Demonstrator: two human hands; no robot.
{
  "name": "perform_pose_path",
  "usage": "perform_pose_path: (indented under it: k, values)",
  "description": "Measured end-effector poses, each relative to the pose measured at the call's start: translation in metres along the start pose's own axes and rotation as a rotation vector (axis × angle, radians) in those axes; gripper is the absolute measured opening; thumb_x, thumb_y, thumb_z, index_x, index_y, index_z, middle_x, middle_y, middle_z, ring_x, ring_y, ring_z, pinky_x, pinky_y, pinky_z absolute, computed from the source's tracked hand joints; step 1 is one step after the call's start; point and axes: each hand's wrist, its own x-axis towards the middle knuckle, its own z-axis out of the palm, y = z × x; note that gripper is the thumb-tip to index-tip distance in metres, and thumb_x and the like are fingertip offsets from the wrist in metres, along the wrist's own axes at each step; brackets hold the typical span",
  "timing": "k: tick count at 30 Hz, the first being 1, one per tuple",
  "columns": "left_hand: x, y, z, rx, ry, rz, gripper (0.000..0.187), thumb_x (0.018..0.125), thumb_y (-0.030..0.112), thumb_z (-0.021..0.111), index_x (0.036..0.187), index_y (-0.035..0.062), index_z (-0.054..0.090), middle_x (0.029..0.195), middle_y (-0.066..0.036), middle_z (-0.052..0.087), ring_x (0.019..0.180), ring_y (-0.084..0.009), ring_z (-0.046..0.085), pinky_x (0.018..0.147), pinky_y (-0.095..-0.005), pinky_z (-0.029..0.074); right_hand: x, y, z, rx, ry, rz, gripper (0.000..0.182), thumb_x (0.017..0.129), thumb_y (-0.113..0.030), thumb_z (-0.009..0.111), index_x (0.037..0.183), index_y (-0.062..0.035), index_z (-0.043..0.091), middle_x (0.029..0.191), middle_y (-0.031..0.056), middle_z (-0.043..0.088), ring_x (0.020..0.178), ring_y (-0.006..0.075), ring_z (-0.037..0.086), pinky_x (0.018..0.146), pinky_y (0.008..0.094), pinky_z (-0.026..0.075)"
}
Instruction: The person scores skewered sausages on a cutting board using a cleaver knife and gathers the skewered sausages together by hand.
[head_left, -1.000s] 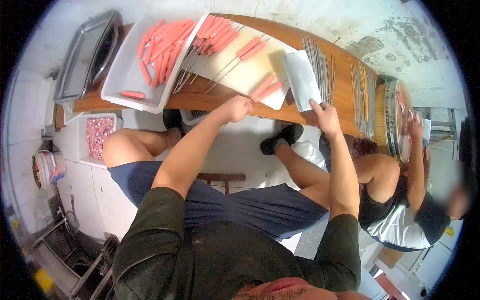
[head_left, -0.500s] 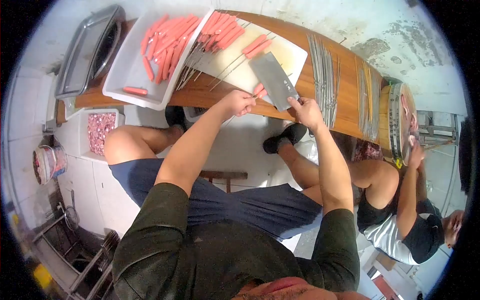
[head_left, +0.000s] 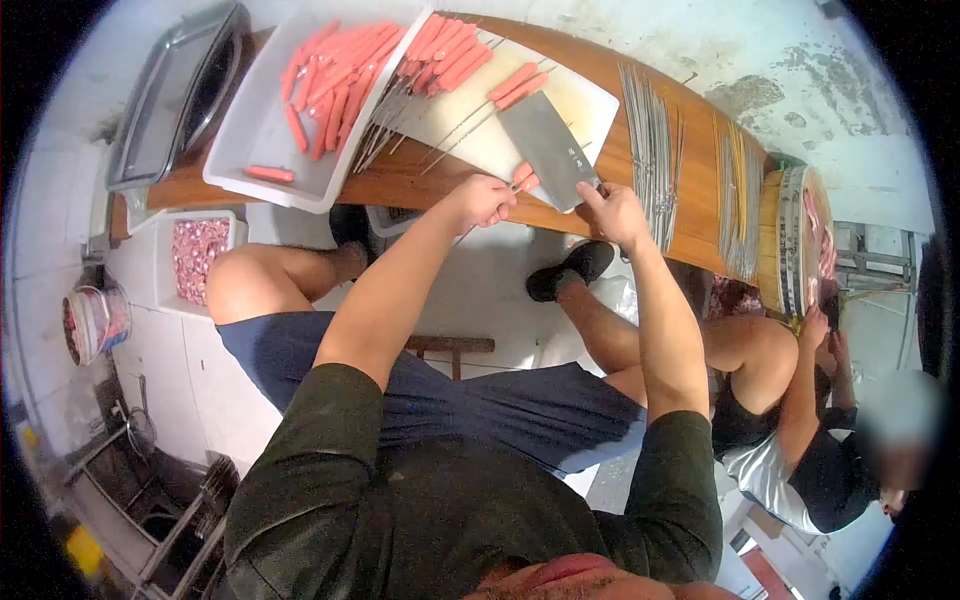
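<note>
Right hand (head_left: 612, 210) grips cleaver (head_left: 548, 150), blade angled over skewered sausages (head_left: 523, 178); left hand (head_left: 483, 200) pinches skewer end just left, at cutting board (head_left: 590, 105) edge.

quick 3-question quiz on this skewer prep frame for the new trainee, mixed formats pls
1. True or false: the right hand holds the cleaver.
2. What does the left hand grip? A) a tray B) skewered sausages at the cutting board edge C) a cup
3. Fill in: loose sausages lie in a white ____.

Key: 1 true; 2 B; 3 tub. The cleaver blade lies over the skewered sausages. Bare metal skewers lie to its right on the wooden table.
</note>
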Motion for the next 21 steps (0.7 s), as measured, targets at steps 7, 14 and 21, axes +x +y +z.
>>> perform_pose_path:
  k: [7,14,21]
  values:
    - [-0.001,0.003,0.0,-0.01,0.037,-0.016,0.016,0.092,0.014,0.052,0.086,0.0007,0.059,0.058,-0.003,0.049,0.042,-0.0107,0.041,0.039,-0.0267,0.03,-0.011,0.032,0.0,-0.095,-0.015,-0.081,0.055,0.089,-0.048,0.062,0.088,0.0063,0.069,0.079,0.0215,0.069,0.079,0.0351,0.068,0.077,0.0399,0.051]
    - [0.002,-0.001,0.003,-0.011,0.038,-0.02,0.015,0.092,0.014,0.052,0.086,0.0017,0.058,0.058,-0.002,0.048,0.042,-0.0104,0.039,0.038,-0.0267,0.029,0.005,0.026,-0.007,0.13,-0.02,-0.008,0.054,0.089,-0.046,0.062,0.09,0.0083,0.069,0.077,0.0199,0.07,0.07,0.0267,0.068,0.07,0.0366,0.052]
    - [-0.003,0.006,0.002,0.004,0.074,-0.033,0.016,0.092,0.014,0.053,0.084,0.002,0.058,0.058,-0.002,0.048,0.042,-0.0103,0.038,0.038,-0.0268,0.028,0.001,0.039,-0.007,-0.094,-0.042,-0.056,0.055,0.088,-0.047,0.063,0.092,0.007,0.069,0.082,0.0262,0.068,0.081,0.0377,0.067,0.077,0.0416,0.051]
